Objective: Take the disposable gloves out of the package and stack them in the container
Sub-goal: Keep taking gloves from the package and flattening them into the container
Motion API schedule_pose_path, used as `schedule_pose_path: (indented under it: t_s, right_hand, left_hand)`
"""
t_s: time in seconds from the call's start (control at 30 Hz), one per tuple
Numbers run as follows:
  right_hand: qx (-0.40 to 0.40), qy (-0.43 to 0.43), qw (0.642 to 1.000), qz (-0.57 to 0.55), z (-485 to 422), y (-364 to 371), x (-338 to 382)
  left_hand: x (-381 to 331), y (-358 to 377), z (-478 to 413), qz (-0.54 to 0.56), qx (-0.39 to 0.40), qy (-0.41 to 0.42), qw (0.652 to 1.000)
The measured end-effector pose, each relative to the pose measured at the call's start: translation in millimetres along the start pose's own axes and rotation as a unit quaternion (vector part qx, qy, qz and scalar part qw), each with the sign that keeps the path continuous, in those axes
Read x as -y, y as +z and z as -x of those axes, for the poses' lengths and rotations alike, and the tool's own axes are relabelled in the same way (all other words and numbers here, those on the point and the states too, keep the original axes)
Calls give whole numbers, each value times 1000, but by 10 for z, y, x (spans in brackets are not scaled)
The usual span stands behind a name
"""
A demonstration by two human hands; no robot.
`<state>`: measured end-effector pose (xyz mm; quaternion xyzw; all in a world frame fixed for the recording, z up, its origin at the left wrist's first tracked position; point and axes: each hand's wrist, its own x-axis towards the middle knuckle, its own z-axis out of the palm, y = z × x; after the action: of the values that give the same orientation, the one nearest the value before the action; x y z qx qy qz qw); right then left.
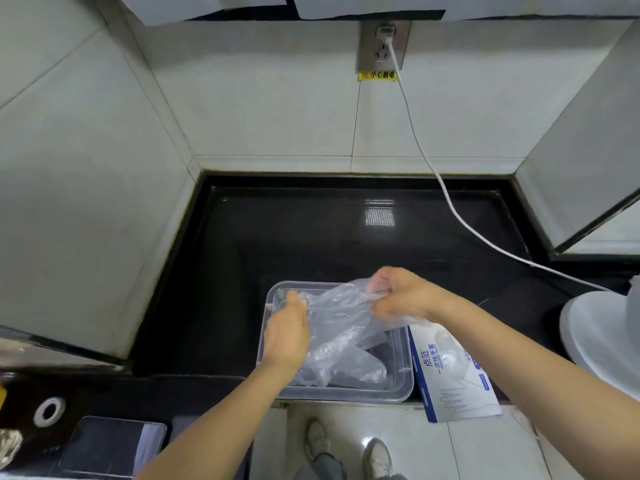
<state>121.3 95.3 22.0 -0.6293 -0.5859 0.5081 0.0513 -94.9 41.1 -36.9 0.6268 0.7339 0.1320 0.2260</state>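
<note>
We hold one clear film glove [341, 306] spread over the transparent container [346, 398], which sits at the near edge of the dark surface [277, 244]. Our right grip [398, 296], over the container's 1 o'clock corner, is clenched on the glove's crumpled end, with the fingers curled and pinching the film. Our left grip [287, 336], at the container's 9 o'clock side, meets the glove's other end with fairly straight fingers — whether it pinches or only touches, we cannot tell. More gloves [346, 367] lie rumpled inside the container toward 5 o'clock. The blue-and-white package [450, 375] lies just beside the container at 3 o'clock. We judge the film to be nearly weightless, limp and clingy, slippery between the fingers and easy to stretch or tear if tugged — so light pinches at the cuff and the finger end, drawn just taut, should lay it flat on the pile. Static or a draught could lift it off.
</note>
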Motion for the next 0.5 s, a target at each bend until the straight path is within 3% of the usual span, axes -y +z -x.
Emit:
schedule_pose_path:
  t_s: [0.07, 0.13, 0.2, 0.23, 0.3, 0.4, 0.5]
  right_hand:
    - [-139, -152, 970, 128, 94, 39, 117]
    - [-242, -318, 906, 139, 228, 185, 274]
    - [-211, -382, 889, 137, 260, 422, 288]
    - [-164, -360, 907, 147, 217, 542, 244]
    - [-54, -232, 948, 213, 17, 751, 80]
    - [54, -45, 957, 281, -224, 965, -189]
    - [79, 0, 963, 259, -332, 1140, -308]
  left_hand:
    - [-46, 86, 11, -13, 35, -38, 999]
    - [-86, 144, 8, -18, 66, -60, 996]
    - [-96, 196, -18, -30, 93, -63, 993]
    - [-98, 212, -22, -23, 102, -72, 992]
    - [-107, 225, -23, 15, 122, -114, 986]
    - [-100, 256, -50, 66, 129, -212, 966]
    - [-80, 326, -52, -10, 115, -155, 981]
